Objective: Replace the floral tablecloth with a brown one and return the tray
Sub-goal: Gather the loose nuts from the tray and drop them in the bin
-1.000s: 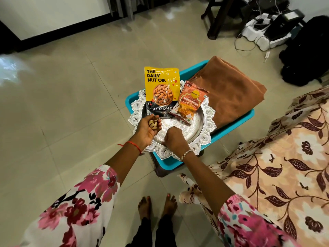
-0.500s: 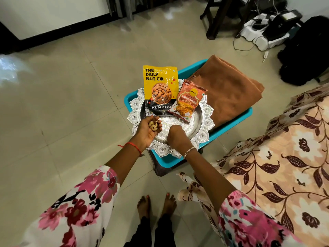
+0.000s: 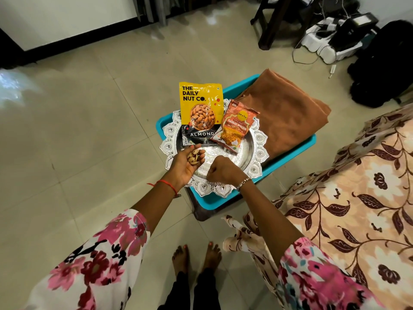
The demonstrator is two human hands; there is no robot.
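An ornate silver tray (image 3: 257, 153) rests on a teal plastic bin (image 3: 290, 153) atop a dark stool. On the tray lie a yellow almond packet (image 3: 201, 108) and an orange snack packet (image 3: 234, 128). A folded brown tablecloth (image 3: 286, 117) lies in the bin to the right of the tray. My left hand (image 3: 186, 164) is cupped palm-up over the tray's near left rim and holds several loose nuts (image 3: 193, 156). My right hand (image 3: 223, 172) hovers over the tray's near part with fingers curled down; what they pinch is hidden. The floral tablecloth (image 3: 357, 198) covers the table at the right.
Tiled floor (image 3: 78, 142) lies to the left and behind the bin. A dark chair leg (image 3: 274, 21), white devices with cables (image 3: 330, 41) and a black bag (image 3: 388, 63) sit at the back right. My bare feet (image 3: 196, 258) stand just before the stool.
My hands have barely moved. The right hand shifted slightly over the tray's near part; the left keeps the nuts cupped.
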